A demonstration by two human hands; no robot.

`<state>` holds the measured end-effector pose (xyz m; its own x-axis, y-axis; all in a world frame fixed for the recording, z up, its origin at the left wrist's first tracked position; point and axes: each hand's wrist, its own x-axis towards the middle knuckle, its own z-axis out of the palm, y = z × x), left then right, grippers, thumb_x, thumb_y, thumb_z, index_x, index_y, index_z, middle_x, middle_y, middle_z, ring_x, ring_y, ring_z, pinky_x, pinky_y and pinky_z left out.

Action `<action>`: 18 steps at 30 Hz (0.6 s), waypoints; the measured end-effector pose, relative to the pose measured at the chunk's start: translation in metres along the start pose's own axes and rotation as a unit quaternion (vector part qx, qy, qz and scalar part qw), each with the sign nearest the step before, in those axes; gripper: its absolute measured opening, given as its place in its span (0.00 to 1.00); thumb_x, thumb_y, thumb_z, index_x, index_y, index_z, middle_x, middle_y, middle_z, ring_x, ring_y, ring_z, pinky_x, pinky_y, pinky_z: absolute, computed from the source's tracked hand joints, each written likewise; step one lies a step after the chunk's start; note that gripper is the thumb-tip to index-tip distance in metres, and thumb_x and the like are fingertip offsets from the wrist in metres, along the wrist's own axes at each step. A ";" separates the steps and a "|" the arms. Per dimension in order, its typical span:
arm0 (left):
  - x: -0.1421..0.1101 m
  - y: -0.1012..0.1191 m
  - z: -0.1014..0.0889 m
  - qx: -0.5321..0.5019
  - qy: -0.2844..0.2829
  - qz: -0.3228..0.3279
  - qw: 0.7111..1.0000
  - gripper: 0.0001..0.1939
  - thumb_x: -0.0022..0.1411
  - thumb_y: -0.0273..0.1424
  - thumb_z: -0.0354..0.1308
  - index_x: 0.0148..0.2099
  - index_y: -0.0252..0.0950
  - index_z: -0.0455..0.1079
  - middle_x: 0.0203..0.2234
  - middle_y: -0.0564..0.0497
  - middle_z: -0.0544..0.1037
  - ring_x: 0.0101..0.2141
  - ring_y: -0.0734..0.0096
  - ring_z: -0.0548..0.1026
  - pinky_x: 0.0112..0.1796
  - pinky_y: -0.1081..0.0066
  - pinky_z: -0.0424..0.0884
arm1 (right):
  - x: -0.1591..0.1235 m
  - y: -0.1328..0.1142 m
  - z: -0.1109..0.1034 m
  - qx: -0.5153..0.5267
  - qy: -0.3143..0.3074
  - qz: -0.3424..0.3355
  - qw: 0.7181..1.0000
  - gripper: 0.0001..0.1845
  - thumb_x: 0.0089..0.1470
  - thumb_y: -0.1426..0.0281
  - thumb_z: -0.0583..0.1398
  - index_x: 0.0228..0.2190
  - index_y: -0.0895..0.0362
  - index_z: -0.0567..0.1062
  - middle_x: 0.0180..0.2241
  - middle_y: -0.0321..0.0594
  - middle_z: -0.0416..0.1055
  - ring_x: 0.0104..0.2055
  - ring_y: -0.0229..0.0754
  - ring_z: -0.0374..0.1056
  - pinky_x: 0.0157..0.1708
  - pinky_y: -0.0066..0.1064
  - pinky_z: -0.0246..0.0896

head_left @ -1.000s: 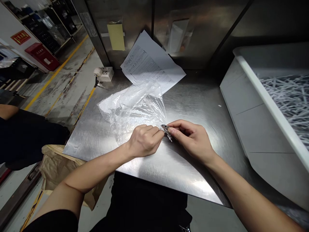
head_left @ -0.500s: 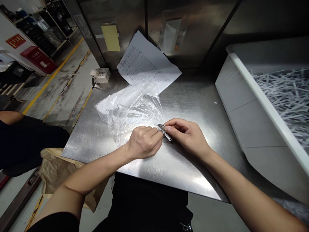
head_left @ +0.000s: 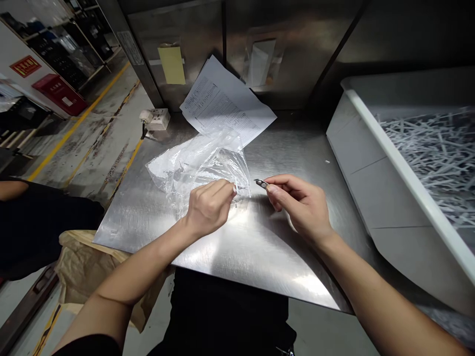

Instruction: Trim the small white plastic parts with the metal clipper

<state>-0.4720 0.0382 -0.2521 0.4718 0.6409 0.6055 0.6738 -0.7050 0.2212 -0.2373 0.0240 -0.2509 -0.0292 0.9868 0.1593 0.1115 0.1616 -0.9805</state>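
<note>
Hands parted since earlier frame: right hand [head_left: 302,207] grip now pinches small dark metal piece [head_left: 261,183], detail unclear; left hand [head_left: 208,205] grip closed on crumpled clear plastic bag [head_left: 198,165], fingertips partly hidden, over steel desk [head_left: 237,247].

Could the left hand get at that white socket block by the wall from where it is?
Probably yes. The left hand pinches the clear plastic bag, and the socket block lies beyond it at the table's back-left corner, with only the bag between.
</note>
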 end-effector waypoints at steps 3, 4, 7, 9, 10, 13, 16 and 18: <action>0.000 -0.003 0.000 -0.030 -0.003 -0.034 0.999 0.12 0.79 0.27 0.49 0.40 0.36 0.70 0.30 0.51 0.76 0.29 0.74 0.71 0.30 0.70 0.61 | -0.001 0.000 0.000 -0.006 -0.011 -0.001 1.000 0.11 0.63 0.60 0.68 0.40 0.55 0.83 0.25 0.35 0.72 0.25 0.39 0.64 0.25 0.32 0.60; 0.000 -0.004 0.000 -0.037 -0.004 -0.040 0.998 0.12 0.80 0.28 0.49 0.42 0.36 0.70 0.32 0.51 0.77 0.30 0.74 0.72 0.30 0.71 0.62 | -0.001 0.000 0.001 -0.010 -0.015 -0.004 1.000 0.10 0.63 0.61 0.67 0.40 0.55 0.83 0.26 0.36 0.73 0.25 0.39 0.64 0.25 0.32 0.59; 0.000 -0.004 0.000 -0.050 -0.010 -0.047 0.998 0.11 0.80 0.28 0.49 0.44 0.36 0.71 0.34 0.50 0.78 0.33 0.73 0.74 0.32 0.71 0.64 | -0.001 0.001 0.002 -0.035 -0.027 -0.020 0.999 0.09 0.65 0.62 0.67 0.41 0.55 0.84 0.28 0.37 0.74 0.27 0.40 0.66 0.27 0.33 0.59; 0.000 -0.003 0.000 -0.054 -0.013 -0.046 0.997 0.11 0.80 0.28 0.49 0.44 0.36 0.71 0.34 0.50 0.78 0.33 0.73 0.74 0.32 0.71 0.64 | -0.002 0.002 0.003 -0.052 -0.035 -0.030 0.998 0.09 0.65 0.63 0.67 0.41 0.55 0.84 0.29 0.37 0.75 0.28 0.40 0.67 0.28 0.34 0.60; 0.000 -0.003 0.000 -0.054 -0.014 -0.046 0.997 0.11 0.80 0.28 0.49 0.44 0.36 0.71 0.33 0.50 0.78 0.33 0.73 0.74 0.32 0.71 0.64 | -0.002 0.002 0.003 -0.059 -0.039 -0.033 0.997 0.09 0.66 0.63 0.66 0.41 0.55 0.84 0.29 0.37 0.76 0.28 0.40 0.67 0.28 0.34 0.60; 0.001 -0.002 -0.001 -0.051 -0.016 -0.044 0.998 0.11 0.80 0.28 0.48 0.44 0.36 0.71 0.32 0.50 0.77 0.32 0.74 0.73 0.31 0.72 0.63 | -0.003 0.003 0.003 -0.080 -0.042 -0.041 0.995 0.08 0.66 0.63 0.66 0.41 0.54 0.84 0.29 0.37 0.76 0.29 0.41 0.68 0.29 0.35 0.61; 0.000 -0.002 0.000 -0.045 -0.019 -0.041 0.998 0.12 0.80 0.28 0.48 0.44 0.36 0.71 0.31 0.51 0.76 0.31 0.74 0.72 0.31 0.72 0.63 | -0.003 0.003 0.002 -0.100 -0.039 -0.056 0.993 0.07 0.67 0.64 0.66 0.41 0.54 0.84 0.30 0.36 0.76 0.30 0.41 0.69 0.30 0.34 0.62; 0.000 -0.003 0.000 -0.041 -0.024 -0.037 0.998 0.12 0.80 0.27 0.48 0.43 0.35 0.70 0.31 0.51 0.76 0.31 0.74 0.72 0.31 0.72 0.63 | -0.003 0.003 0.002 -0.115 -0.036 -0.069 0.990 0.07 0.67 0.65 0.66 0.42 0.53 0.83 0.30 0.36 0.76 0.31 0.41 0.70 0.30 0.34 0.62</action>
<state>-0.4740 0.0403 -0.2526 0.4500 0.7045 0.5488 0.6595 -0.6765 0.3277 -0.2387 0.0212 -0.2544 -0.1306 0.9532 0.2728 0.3248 0.3011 -0.8966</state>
